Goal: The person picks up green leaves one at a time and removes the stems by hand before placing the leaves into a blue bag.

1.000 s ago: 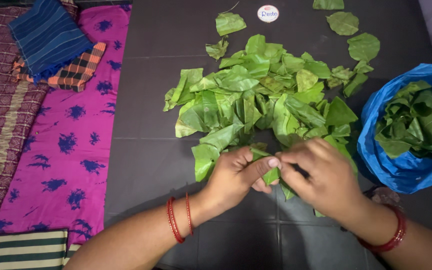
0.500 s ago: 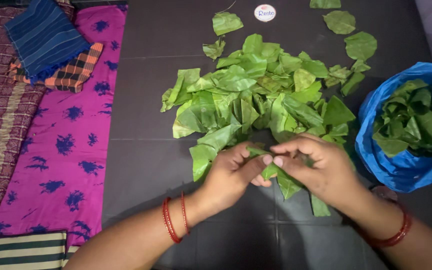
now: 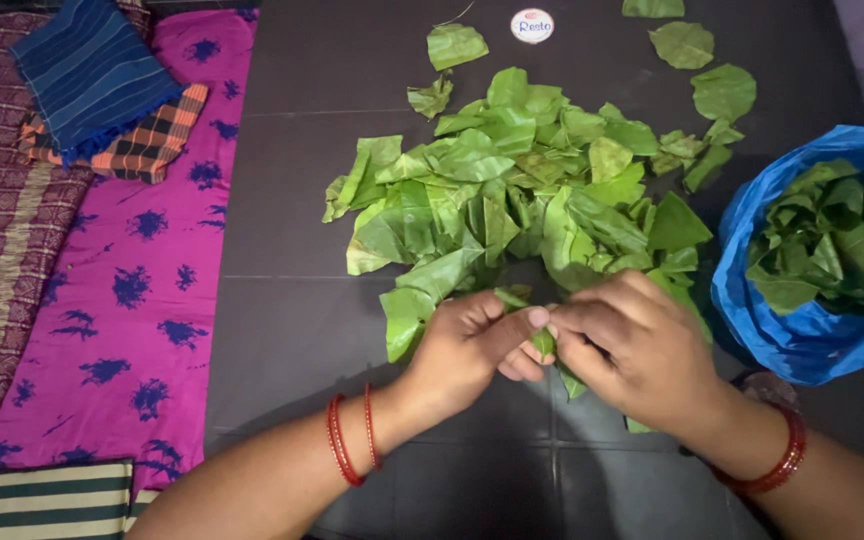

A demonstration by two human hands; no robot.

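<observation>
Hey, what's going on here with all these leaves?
A person is working a green leaf between both hands: the left hand and right hand pinch it together just in front of a loose pile of green leaves spread on the dark tiled floor. A blue plastic bag to the right holds more leaves. Folded cloths lie on a pink printed fabric at the left.
</observation>
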